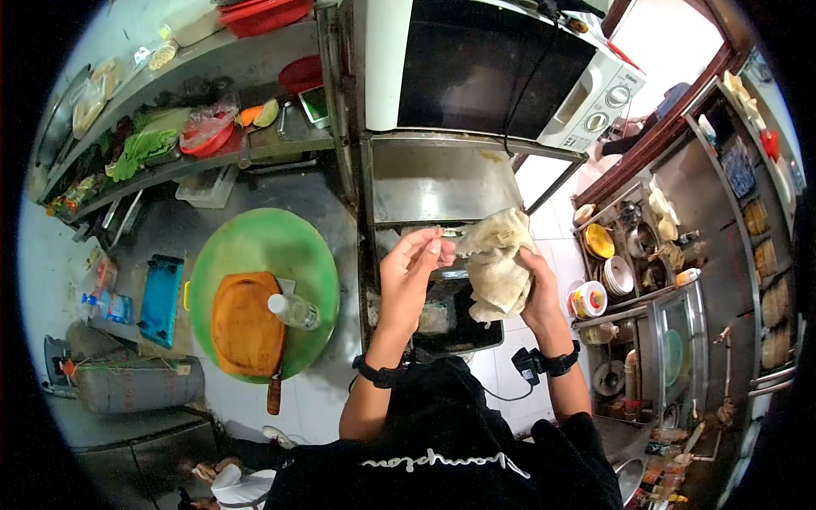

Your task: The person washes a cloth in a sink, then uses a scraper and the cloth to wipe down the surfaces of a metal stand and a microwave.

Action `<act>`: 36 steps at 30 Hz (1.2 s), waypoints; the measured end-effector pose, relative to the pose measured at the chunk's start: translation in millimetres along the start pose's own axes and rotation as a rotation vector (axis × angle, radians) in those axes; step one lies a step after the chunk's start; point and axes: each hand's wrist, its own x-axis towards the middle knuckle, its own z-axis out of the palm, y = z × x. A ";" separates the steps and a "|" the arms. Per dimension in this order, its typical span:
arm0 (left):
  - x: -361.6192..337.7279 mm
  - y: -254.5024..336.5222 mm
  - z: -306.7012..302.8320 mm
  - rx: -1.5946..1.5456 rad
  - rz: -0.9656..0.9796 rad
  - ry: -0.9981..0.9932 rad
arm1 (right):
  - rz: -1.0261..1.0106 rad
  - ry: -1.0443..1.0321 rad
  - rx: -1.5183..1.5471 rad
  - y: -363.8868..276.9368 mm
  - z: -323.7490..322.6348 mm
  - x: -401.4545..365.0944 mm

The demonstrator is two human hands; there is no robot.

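Observation:
A crumpled, off-white cloth (500, 270) is bunched up in front of me, above the floor. My right hand (541, 293) wraps round its right side, with the fingers mostly behind the fabric. On the other side, my left hand (410, 276) is closed in a pinch near the cloth's upper left edge. Between those fingertips and the cloth shows a thin, pale strip, too small to name. Below my hands stands a dark bin or tub (476, 337) with something pale inside.
A microwave (493, 72) sits on a metal stand (442, 183) ahead. Left, a green round board (310, 242) carries a wooden board (245, 323) and a clear bottle (299, 313). Shelves of dishes (619, 276) and a white bucket (587, 300) are right. Another person (242, 484) shows lower left.

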 end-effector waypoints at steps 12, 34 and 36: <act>-4.0 -4.8 7.6 -0.015 -0.077 -0.052 | -0.018 0.059 0.038 -0.5 -20.7 -5.6; -19.5 -49.5 4.9 0.078 -0.311 -0.106 | 0.028 0.173 0.057 15.4 -49.7 -40.5; -21.5 -43.5 7.6 0.070 -0.294 -0.121 | 0.009 0.177 0.047 15.2 -50.4 -43.9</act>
